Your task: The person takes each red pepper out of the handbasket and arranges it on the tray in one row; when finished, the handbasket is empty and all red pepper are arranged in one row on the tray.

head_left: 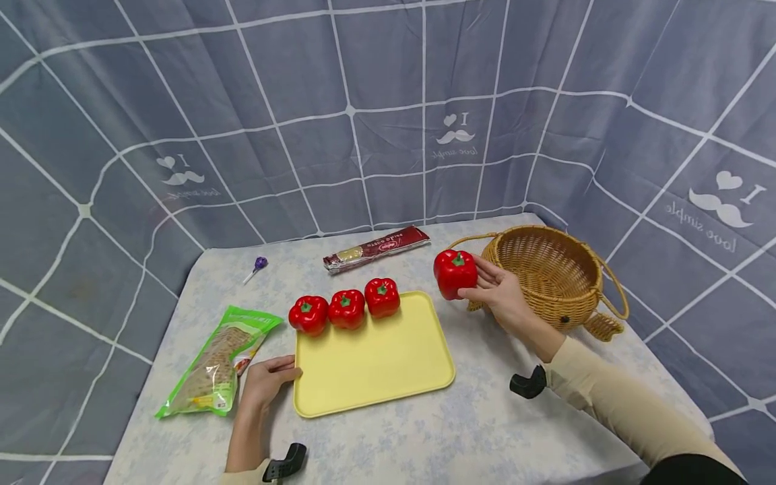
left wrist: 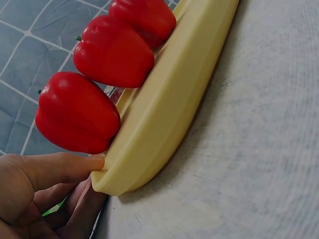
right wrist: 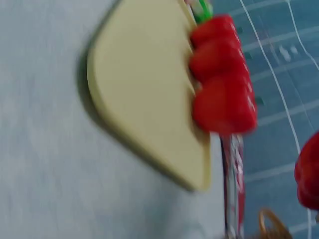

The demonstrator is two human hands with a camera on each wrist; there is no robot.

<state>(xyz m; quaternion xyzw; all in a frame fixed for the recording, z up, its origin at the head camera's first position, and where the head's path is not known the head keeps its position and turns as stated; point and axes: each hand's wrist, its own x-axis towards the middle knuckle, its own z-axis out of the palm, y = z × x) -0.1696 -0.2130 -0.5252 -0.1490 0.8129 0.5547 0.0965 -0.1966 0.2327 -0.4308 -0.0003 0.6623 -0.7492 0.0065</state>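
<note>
My right hand (head_left: 500,293) holds a red bell pepper (head_left: 455,274) above the table, between the yellow tray and the wicker basket (head_left: 545,263). In the right wrist view only part of that held pepper (right wrist: 310,174) shows at the edge. My left hand (head_left: 267,384) pinches the left rim of the yellow tray (head_left: 376,370), thumb on top and fingers below, as the left wrist view shows. Three more red bell peppers (head_left: 347,309) sit in a row along the tray's far edge. The leftmost pepper (left wrist: 77,113) is close to my left thumb.
A green-edged clear bag of brown food (head_left: 212,367) lies left of the tray. Behind the tray are a purple lollipop (head_left: 260,263) and a long dark-red packet (head_left: 377,250). The basket has looped handles. A grey checked curtain (head_left: 388,135) encloses the table's back and sides.
</note>
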